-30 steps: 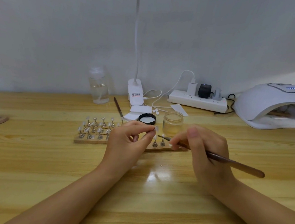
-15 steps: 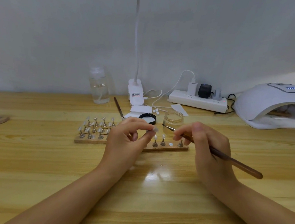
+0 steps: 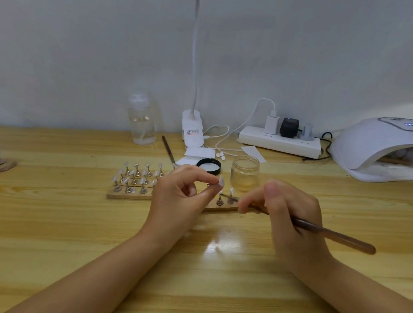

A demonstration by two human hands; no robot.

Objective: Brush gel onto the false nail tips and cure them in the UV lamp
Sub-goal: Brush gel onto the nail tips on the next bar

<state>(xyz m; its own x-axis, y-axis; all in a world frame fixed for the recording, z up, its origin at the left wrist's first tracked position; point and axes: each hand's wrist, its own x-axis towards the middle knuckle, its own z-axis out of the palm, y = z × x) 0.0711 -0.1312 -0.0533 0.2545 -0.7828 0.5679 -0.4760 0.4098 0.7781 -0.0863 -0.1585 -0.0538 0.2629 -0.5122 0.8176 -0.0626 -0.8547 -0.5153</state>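
Two hands [image 3: 184,194], two brushes [image 3: 318,231], one open jar [image 3: 245,173], one black lid [image 3: 209,166], one clear bottle [image 3: 141,120], one UV lamp [image 3: 386,147], one power strip [image 3: 280,141], three plugs [image 3: 288,127]

jar [image 3: 245,172] beside hands [image 3: 184,194], bare foreground table [image 3: 69,231]

- A small nail-craft workbench: a wooden table [image 3: 69,231] against a plain white wall [image 3: 85,46].
- UV lamp [image 3: 386,147], power strip [image 3: 279,141] and wooden rack of nail tips [image 3: 135,182] on it.
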